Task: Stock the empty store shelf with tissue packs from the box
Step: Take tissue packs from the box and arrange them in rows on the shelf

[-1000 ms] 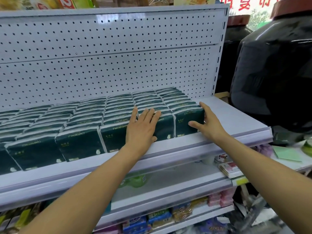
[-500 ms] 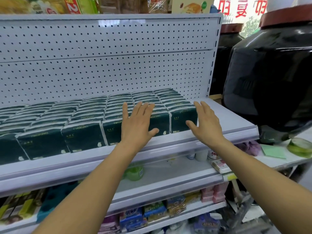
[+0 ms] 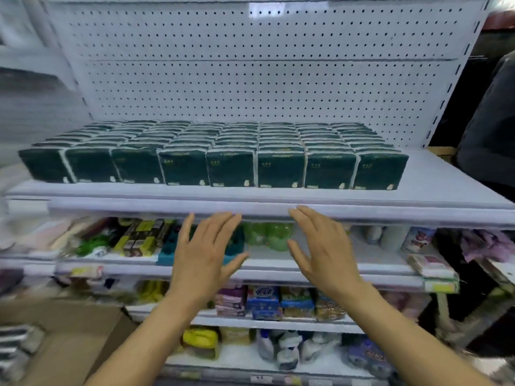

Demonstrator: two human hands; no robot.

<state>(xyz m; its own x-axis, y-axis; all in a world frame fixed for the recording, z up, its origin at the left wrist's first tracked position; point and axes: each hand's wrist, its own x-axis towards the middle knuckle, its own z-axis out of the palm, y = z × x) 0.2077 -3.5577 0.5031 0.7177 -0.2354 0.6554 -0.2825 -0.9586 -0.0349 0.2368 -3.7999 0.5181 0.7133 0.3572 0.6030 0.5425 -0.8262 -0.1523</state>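
Dark green, plastic-wrapped rectangular tissue packs [image 3: 231, 168] stood in eight columns on the white metal store shelf [image 3: 434, 188], front faces lined up just behind its front edge and rows running back to the white pegboard rear panel [image 3: 250, 79]. A bare strip of shelf lay at the right end, beside the last column. Part of a brown cardboard box [image 3: 69, 330] showed at lower left, its contents blurred.

Risk, as judged: the right-hand column had no support on its outer side, so a careless nudge could tip packs into the gap or over the front edge.

Both hands hovered below the shelf's front lip, near each other, touching nothing. Left hand [image 3: 203, 254] was flat, fingers straight, thumb spread, holding nothing. Right hand [image 3: 323, 252] likewise, fingers extended upward, empty.
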